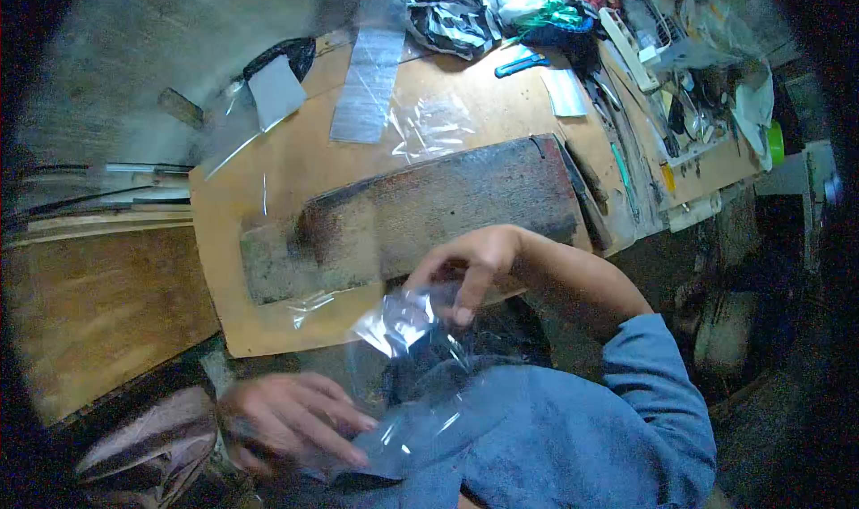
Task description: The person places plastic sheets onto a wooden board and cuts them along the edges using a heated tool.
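A clear plastic sheet [407,330] with bright glare hangs in front of my blue shirt, below the near edge of the table. My right hand [479,263] grips its upper part, thumb and fingers bent round it; the exact pinch is partly hidden. My left hand [291,419] is blurred, with its fingers stretched out toward the lower left part of the sheet. Its fingertips are at the plastic or very near it; its thumb does not show. Just beyond my right hand lies a worn, dark-stained wooden board [447,205].
More clear plastic [434,120] lies on the tan tabletop [295,178] beside a grey strip [367,84]. A blue utility knife [522,65], a white card [276,93] and bundled bags [452,21] are farther back. Tools crowd the right side. A wooden panel [98,303] stands left.
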A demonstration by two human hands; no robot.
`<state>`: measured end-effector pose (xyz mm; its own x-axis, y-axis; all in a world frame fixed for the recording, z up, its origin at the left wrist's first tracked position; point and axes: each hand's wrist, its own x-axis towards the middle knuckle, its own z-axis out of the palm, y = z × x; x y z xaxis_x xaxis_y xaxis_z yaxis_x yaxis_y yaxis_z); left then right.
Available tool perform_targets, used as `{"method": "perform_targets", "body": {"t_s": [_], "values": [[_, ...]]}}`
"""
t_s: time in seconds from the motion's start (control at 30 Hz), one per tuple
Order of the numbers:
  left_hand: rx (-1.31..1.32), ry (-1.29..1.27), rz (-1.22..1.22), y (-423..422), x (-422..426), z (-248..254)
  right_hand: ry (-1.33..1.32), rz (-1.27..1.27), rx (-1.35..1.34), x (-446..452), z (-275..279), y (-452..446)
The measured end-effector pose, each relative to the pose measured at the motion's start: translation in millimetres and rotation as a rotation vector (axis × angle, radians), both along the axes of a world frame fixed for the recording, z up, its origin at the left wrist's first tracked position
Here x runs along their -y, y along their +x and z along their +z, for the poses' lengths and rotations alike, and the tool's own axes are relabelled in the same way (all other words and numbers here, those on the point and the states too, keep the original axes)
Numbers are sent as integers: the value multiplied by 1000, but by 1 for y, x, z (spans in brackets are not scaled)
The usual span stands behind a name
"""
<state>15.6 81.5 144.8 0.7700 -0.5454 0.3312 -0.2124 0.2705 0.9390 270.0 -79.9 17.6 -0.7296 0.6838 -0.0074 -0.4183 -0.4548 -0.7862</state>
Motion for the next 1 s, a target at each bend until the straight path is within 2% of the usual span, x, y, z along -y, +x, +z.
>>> {"method": "perform_targets", "body": {"t_s": [0.03,0.07,0.13,0.17,0.2,0.23,0.3,0.33,0.37,0.4,0.43,0.5,0.57,0.6,0.63,0.67,0.7,0.73,0.77,0.87,0.9,0.93,0.97,1.0], "values": [[-17,-19,22,-3,-13,-5,1,3,1,5,-6,9],[-46,-50,158,-13,-28,-16,4,-71,46,11,-14,18],[-147,-44,566,-32,-41,-32,9,-136,90,21,-13,28],[-219,-8,837,-43,-42,-38,-98,-282,124,25,-3,30],[-381,99,1132,-53,-60,-61,-206,-426,158,25,2,30],[-479,168,1360,-49,-75,-78,-206,-418,159,23,1,29],[-650,226,1729,-31,-96,-100,-347,-793,336,19,-5,27],[-654,222,1736,-21,-93,-103,-361,-862,474,13,-18,29],[-569,265,1873,-8,-83,-106,-363,-857,476,8,-28,28],[-479,309,2008,3,-72,-110,-385,-976,584,2,-36,26],[-484,304,2011,8,-61,-118,-404,-1093,694,-4,-45,25],[-357,516,1869,17,-38,-140,-401,-1138,764,-12,-70,25],[-124,988,1698,33,-7,-141,-346,-1302,877,-22,-91,26],[-91,1113,1624,38,6,-148,-374,-1266,1066,-25,-94,31],[-56,1234,1543,42,18,-157,-378,-1260,1068,-27,-96,32],[-64,1231,1542,46,31,-164,-317,-1261,1169,-28,-99,33],[-119,1254,1437,48,43,-169,-254,-1260,1270,-30,-102,34],[-171,1272,1331,51,52,-175,-258,-1254,1273,-30,-108,37],[-179,1267,1329,52,59,-182,-252,-1276,1321,-28,-114,41],[-413,1368,1113,51,69,-205,-281,-1347,1394,-15,-115,43],[-426,1361,1107,50,68,-207,-314,-1409,1416,-11,-108,42],[-393,1412,1085,51,65,-208,-383,-1325,1434,-7,-82,41],[-359,1462,1061,53,62,-208,-392,-1316,1437,1,-78,36],[-370,1457,1052,55,58,-207,-202,-1395,1561,11,-78,31]]}}
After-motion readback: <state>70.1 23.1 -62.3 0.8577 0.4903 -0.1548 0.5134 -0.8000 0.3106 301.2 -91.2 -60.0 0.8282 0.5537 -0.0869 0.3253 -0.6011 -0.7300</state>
